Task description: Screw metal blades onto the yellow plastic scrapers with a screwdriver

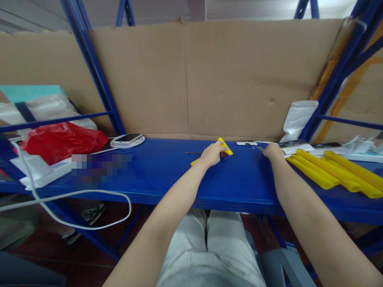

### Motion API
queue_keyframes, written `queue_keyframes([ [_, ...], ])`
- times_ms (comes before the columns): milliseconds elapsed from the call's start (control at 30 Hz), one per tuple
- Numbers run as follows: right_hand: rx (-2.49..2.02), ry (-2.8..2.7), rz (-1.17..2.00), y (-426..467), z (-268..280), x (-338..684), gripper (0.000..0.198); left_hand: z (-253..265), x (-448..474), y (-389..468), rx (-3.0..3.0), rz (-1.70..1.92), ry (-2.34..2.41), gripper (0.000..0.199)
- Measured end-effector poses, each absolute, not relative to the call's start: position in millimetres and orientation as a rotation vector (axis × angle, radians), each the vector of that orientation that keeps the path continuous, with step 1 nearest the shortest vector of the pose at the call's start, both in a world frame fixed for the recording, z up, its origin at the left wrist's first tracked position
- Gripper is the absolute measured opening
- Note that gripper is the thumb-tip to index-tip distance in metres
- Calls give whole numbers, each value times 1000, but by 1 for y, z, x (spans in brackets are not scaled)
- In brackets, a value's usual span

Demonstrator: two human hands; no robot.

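My left hand (212,154) is closed over a flat yellow piece (225,146) on the blue bench, with parts of the piece showing on both sides of the hand. A screwdriver's thin shaft (194,152) points left from behind the hand. Its dark red handle (223,154) shows by the fingers. Farther right, my right hand (273,150) reaches to the back of the bench with curled fingers; whatever they pinch is too small to make out. Tiny bits lie just left of it, near a small white-and-black card (246,143). Black-and-white packets (296,146) sit beside the right hand.
Several yellow rolled sheets (332,169) lie at the right. A phone (129,137) rests on a coiled white cable (118,142); a red bag (64,139) and power strip (54,175) are at left. Cardboard (227,79) walls the back. Another person's shoe (92,213) shows below.
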State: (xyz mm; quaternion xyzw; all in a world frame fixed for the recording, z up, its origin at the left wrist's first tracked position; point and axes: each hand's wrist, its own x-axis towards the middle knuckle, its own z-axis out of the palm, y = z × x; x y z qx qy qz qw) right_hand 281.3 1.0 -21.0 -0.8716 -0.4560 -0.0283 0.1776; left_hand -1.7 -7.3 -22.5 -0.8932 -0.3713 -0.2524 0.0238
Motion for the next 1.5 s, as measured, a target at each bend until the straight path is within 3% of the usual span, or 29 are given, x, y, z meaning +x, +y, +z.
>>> queue_keyframes([
  [200, -2460, -1271, -49, -5, -17, 273, 56, -21, -1, -9, -2766, -767, -1162, 48],
  [300, -2390, -1318, -98, -6, -9, 266, 47, -21, 0, -9, -2777, -781, -1156, 49],
  [500, -1898, -1810, -329, 6, 4, 232, 42, -22, 3, -8, -2762, -915, -1175, 56],
  [700, -1402, -2237, -417, 17, -3, 198, 46, -22, 5, -9, -2784, -945, -1200, 40],
  [1167, -1362, -2349, -402, 15, 3, 196, 37, -23, 7, -5, -2825, -998, -1034, 46],
  [1500, -1274, -2401, -425, 6, 8, 186, 39, -24, 5, -7, -2848, -925, -1113, 37],
])
